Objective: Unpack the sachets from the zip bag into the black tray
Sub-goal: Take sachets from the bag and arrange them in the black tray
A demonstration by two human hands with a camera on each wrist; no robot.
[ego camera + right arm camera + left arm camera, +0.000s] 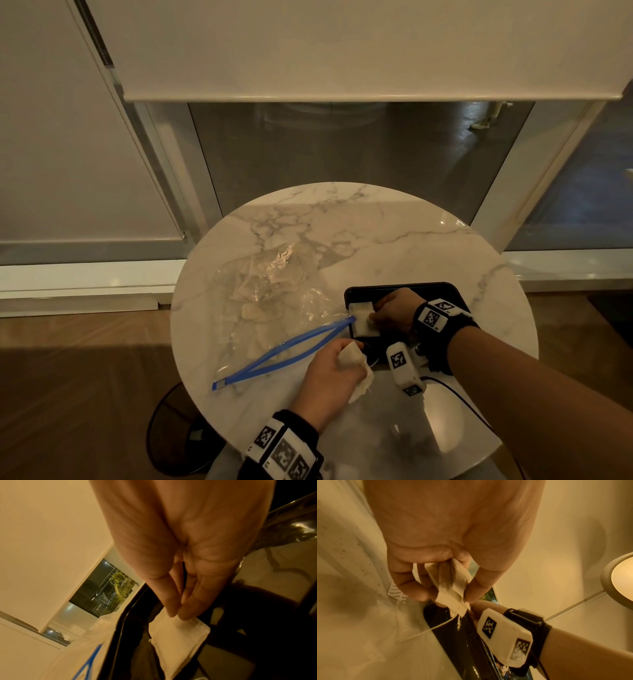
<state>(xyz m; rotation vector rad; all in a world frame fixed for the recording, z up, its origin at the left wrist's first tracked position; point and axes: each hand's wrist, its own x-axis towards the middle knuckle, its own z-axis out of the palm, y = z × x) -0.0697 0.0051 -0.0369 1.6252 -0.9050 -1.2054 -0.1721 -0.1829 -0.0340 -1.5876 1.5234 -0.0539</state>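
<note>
the left hand (330, 371) pinches a bunch of sachets (452, 586) by the black tray's (448, 291) near left corner; the right hand's (392, 313) fingertips (178, 611) rest on a sachet (363, 320) inside. the zip bag (270, 298) lies open left of the tray. a dangling string (423, 633) may snag the rim, dragging sachets out.
</note>
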